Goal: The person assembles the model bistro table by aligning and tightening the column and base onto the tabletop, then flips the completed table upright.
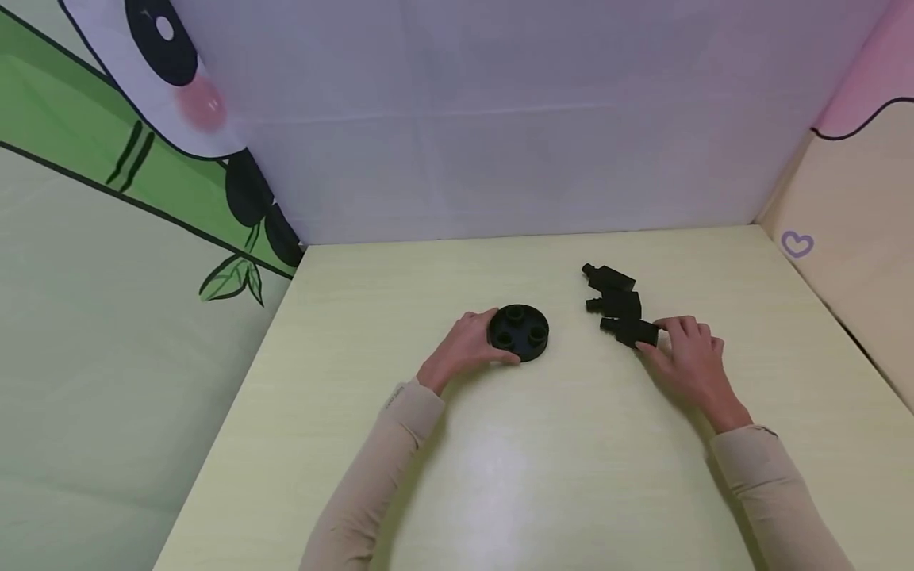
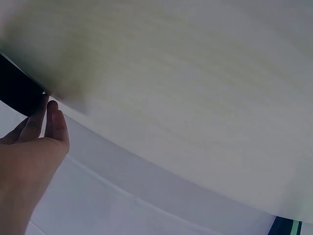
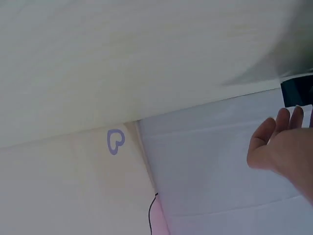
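Note:
My left hand (image 1: 467,345) holds a round black disc (image 1: 524,329) by its left side, thumb at the near edge and fingers at the far edge. Three raised round sockets show on the disc's top. To the right, my right hand (image 1: 689,353) pinches the right end of a black block with a narrow peg (image 1: 631,331). Two similar black pieces, a middle one (image 1: 621,304) and a far one (image 1: 614,278), lie just beyond it in a row, pegs pointing left. In the wrist views, only part of the disc (image 2: 17,90) and of the block (image 3: 295,93) shows at the frame edge.
Everything lies on a pale wood-grain table (image 1: 557,476). A lilac cloth wall (image 1: 500,159) stands along its back edge. Printed panels close in the sides, the right panel (image 1: 857,206) bearing a small purple heart.

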`<state>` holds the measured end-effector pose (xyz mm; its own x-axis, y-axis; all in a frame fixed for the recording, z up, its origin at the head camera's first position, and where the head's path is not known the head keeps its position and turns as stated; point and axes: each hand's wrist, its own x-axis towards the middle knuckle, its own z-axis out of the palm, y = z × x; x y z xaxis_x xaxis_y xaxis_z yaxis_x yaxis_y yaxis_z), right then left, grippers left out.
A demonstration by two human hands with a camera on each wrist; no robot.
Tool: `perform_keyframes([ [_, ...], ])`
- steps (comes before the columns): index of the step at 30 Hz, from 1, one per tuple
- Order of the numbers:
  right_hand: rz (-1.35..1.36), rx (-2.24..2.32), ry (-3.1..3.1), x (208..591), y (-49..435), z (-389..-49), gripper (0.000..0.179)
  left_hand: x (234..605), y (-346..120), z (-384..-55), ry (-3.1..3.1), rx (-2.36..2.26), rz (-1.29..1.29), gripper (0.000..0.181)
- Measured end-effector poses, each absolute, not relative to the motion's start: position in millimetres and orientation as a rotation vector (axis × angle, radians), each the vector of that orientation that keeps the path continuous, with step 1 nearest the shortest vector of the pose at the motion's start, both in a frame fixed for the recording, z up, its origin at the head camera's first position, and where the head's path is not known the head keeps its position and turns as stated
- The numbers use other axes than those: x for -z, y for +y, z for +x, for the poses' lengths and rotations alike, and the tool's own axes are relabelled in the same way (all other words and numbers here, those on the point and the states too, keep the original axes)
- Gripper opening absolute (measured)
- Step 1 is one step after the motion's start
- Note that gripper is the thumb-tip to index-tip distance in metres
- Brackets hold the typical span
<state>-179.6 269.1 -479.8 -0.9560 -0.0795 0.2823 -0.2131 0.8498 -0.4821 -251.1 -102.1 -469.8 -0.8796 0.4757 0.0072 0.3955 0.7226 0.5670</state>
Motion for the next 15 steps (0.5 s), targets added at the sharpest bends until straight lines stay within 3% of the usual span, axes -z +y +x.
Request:
perform_keyframes([
  [6, 0.473, -0.858, -2.587, 458, 250, -186, 0.043, 471, -103, -252, 2.789, -0.879, 0.713, 0.087],
  [15, 0.854, -0.765, -2.573, 408, 213, -223, 0.035, 467, -90, -265, 2.829, -0.884, 0.711, 0.077],
])
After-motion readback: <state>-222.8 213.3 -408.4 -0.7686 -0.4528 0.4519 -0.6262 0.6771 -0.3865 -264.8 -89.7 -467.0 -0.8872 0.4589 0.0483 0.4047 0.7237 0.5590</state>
